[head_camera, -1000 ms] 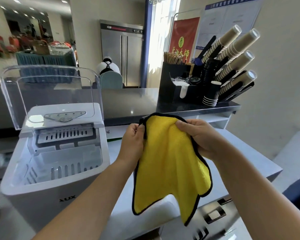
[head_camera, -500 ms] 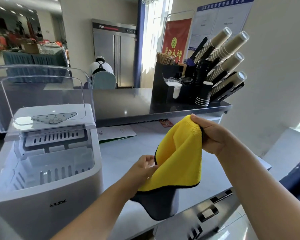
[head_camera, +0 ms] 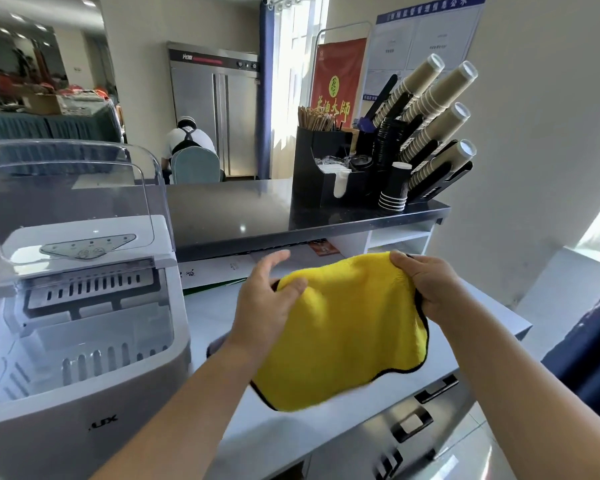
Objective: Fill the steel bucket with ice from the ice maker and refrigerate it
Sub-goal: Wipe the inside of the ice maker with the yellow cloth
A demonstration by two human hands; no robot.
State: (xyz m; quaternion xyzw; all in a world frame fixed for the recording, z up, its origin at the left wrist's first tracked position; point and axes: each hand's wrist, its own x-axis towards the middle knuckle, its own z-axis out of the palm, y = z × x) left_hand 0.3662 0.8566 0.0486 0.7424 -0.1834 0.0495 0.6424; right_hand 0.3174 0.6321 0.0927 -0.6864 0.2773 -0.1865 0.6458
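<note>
A white ice maker [head_camera: 84,341] stands at the left of the counter with its clear lid [head_camera: 70,188] raised. I see no steel bucket. Above the counter I hold a yellow cloth [head_camera: 347,327] with a dark edge, folded over. My left hand [head_camera: 267,306] pinches its left edge with the thumb on top while the other fingers stretch out. My right hand [head_camera: 426,282] grips the cloth's upper right corner.
The grey counter [head_camera: 208,317] runs under the cloth, with steel drawers [head_camera: 413,424] at its front. A raised dark shelf [head_camera: 243,213] carries a black organiser [head_camera: 329,168] and stacked paper cups [head_camera: 433,109]. A person sits in the back by a steel refrigerator [head_camera: 215,109].
The cloth went from hanging open to folded in half. My left hand brought the lower edge up and now holds the cloth's left side, level with my right hand.
</note>
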